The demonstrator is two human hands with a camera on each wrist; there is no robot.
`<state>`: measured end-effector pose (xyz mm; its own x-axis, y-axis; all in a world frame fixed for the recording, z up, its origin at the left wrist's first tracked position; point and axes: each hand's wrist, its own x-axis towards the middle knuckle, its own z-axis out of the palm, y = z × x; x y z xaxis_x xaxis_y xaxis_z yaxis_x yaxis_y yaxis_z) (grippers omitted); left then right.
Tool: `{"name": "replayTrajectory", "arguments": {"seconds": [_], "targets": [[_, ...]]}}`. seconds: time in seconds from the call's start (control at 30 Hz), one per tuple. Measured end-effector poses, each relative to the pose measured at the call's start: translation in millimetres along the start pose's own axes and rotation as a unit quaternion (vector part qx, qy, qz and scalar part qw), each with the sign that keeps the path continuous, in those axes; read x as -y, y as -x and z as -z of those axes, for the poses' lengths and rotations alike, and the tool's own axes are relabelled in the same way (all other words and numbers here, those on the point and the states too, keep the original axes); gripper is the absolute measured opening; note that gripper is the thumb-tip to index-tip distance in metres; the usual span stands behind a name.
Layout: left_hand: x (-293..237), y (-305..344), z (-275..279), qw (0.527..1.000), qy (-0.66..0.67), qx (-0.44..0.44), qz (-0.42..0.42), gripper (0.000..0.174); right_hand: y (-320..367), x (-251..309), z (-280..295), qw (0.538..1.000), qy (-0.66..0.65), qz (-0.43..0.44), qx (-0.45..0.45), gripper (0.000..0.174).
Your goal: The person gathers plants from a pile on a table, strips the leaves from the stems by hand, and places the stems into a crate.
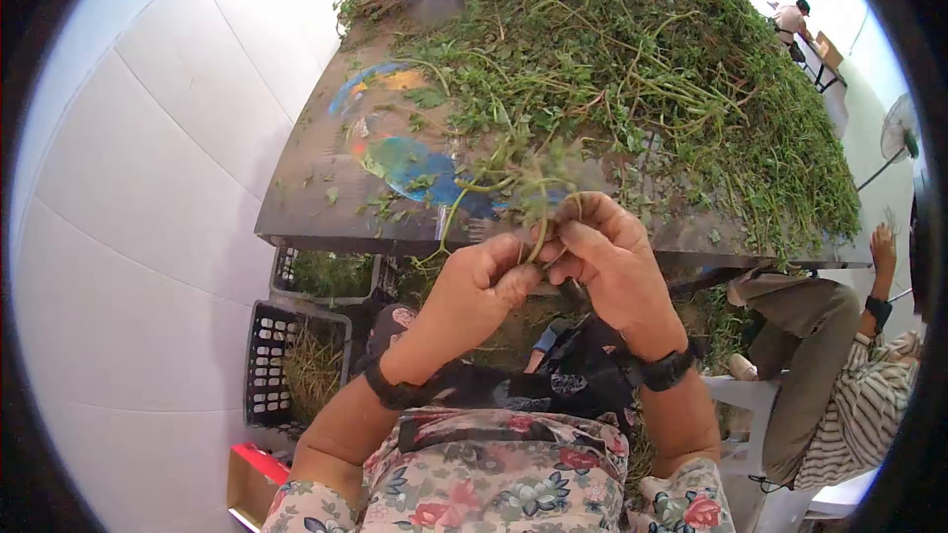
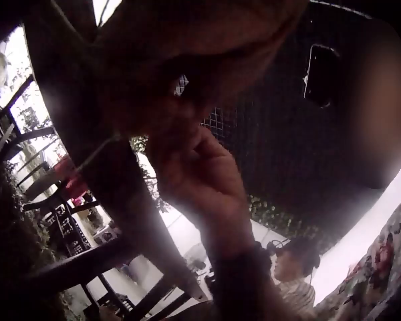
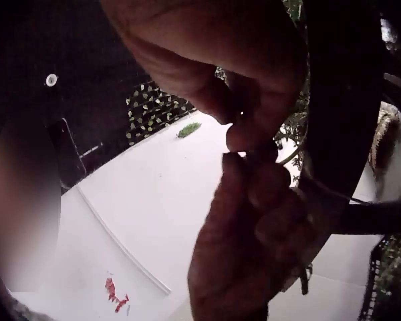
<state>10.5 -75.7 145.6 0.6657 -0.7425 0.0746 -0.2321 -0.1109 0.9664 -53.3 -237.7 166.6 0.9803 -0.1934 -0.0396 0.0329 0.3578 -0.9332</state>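
In the head view my left hand (image 1: pixel 472 288) and right hand (image 1: pixel 617 271) meet just in front of the table's near edge. Thumbs and fingers of both pinch a thin green plant stem (image 1: pixel 541 222), which curves up between them. Another pale green shoot (image 1: pixel 454 217) trails from the left hand's side. In the dim left wrist view, the right hand (image 2: pixel 204 184) is bent at the fingertips, close to the left. From the right wrist, the left hand (image 3: pixel 247 234) shows below, its fingertips right at those of the right hand (image 3: pixel 220 53).
A large heap of leafy green stems (image 1: pixel 632 69) covers most of the table (image 1: pixel 306 178). Black crates (image 1: pixel 265 375) with plant matter stand below at left, near a red-edged box (image 1: pixel 259 462). Another person (image 1: pixel 869 395) sits at right; a fan (image 1: pixel 899 128) stands behind.
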Motion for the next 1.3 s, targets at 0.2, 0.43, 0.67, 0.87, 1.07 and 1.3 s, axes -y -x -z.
{"name": "replayTrajectory", "arguments": {"seconds": [0.2, 0.43, 0.67, 0.87, 1.07, 1.3], "targets": [[5, 13, 3, 0.998, -0.05, -0.022, 0.005, 0.017, 3, 6, 24, 0.986, -0.165, -0.004, -0.019, 0.016], [7, 23, 6, 0.994, -0.102, -0.02, -0.019, 0.015, 12, 2, 29, 0.921, 0.358, 0.15, 0.045, 0.014], [6, 29, 8, 0.995, -0.092, -0.026, -0.021, 0.016, 27, -10, 25, 0.733, 0.626, 0.252, 0.082, 0.015], [-4, 34, 1, 0.992, -0.115, -0.011, -0.045, 0.015, 26, -14, 25, 0.875, 0.446, 0.179, -0.057, 0.011], [-2, 37, -1, 0.995, -0.094, -0.002, -0.02, 0.019, 30, 6, 18, 0.988, 0.14, -0.056, -0.037, 0.02], [9, 37, -6, 0.998, -0.053, 0.028, -0.013, 0.021, 26, -15, 9, 0.911, 0.398, 0.083, 0.072, 0.02]]}}
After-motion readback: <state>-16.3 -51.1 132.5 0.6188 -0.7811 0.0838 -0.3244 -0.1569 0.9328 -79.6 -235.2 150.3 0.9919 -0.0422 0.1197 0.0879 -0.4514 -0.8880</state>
